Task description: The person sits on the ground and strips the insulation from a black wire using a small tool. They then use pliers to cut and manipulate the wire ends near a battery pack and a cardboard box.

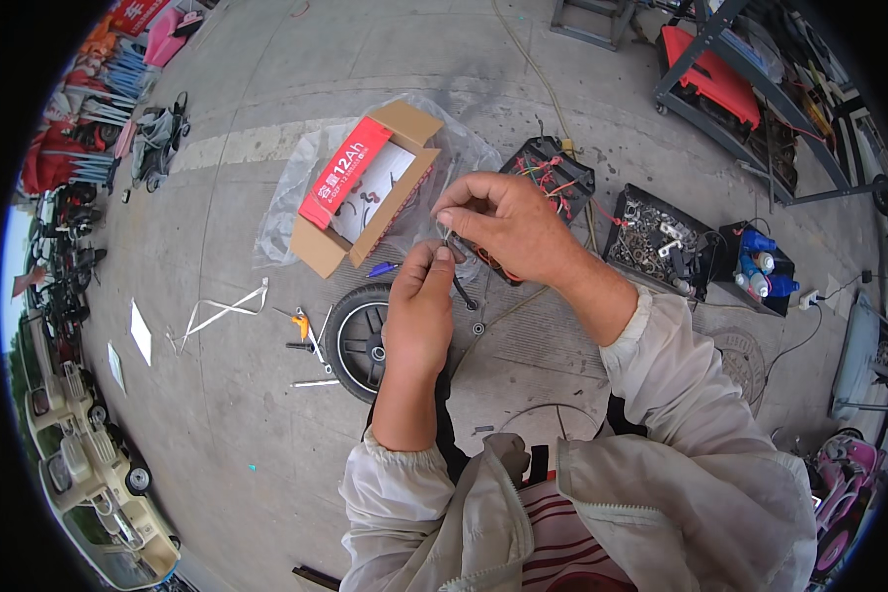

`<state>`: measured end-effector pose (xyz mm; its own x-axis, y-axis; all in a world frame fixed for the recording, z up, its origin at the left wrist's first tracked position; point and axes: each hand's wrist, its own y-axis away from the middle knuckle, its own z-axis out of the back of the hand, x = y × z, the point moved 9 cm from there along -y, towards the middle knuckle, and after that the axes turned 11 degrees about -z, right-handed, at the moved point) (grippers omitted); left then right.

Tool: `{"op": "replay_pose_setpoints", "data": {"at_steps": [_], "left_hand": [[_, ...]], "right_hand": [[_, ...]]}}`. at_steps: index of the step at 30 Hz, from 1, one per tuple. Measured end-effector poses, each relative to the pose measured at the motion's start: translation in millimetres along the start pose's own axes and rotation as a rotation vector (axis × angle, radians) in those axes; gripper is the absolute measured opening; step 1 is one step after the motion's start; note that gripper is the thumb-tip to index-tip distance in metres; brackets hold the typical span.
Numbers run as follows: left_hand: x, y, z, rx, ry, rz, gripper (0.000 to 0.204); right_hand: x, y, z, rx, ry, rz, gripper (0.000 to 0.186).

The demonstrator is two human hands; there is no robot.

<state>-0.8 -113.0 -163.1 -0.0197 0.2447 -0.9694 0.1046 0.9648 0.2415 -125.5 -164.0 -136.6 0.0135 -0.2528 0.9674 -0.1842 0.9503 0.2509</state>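
My left hand (419,311) and my right hand (503,222) meet at the centre, thumbs and fingers pinched on a thin wire (445,235), whose tip is too small to make out. Just below them a black wheel (343,326) lies on the concrete, beside an orange-handled tool (300,323), wrenches (319,353) and a blue object (384,268). Behind my left hand is an open cardboard box (419,133) with a red flap, on clear plastic (281,232). A black case (577,178) with red wires lies behind my right hand, which partly hides it.
A parts tray (661,247) and a bin (775,306) of bottles sit at right, below a metal rack (720,118) with a red item. Cables cross the floor. Small vehicles (99,474) line the left edge; a pink one (839,493) is at lower right.
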Motion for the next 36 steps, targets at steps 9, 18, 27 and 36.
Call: {"op": "replay_pose_setpoints", "data": {"at_steps": [9,18,27,36], "left_hand": [[-15.2,2.8,-10.2,0.070,-0.058,-0.110,0.020],[-0.2,1.6,0.0,0.007,0.044,0.020,0.019],[32.5,-1.9,29.3,-0.311,0.541,0.188,0.016],[24.6,0.3,-1.8,-0.089,0.507,0.220,0.020]], "right_hand": [[6.0,-0.8,17.4,-0.095,0.131,0.055,0.017],[40.0,14.9,16.4,-0.307,0.593,0.472,0.009],[47.1,15.6,15.3,0.057,0.434,0.286,0.009],[44.8,34.3,-29.7,-0.018,0.712,0.654,0.005]]}}
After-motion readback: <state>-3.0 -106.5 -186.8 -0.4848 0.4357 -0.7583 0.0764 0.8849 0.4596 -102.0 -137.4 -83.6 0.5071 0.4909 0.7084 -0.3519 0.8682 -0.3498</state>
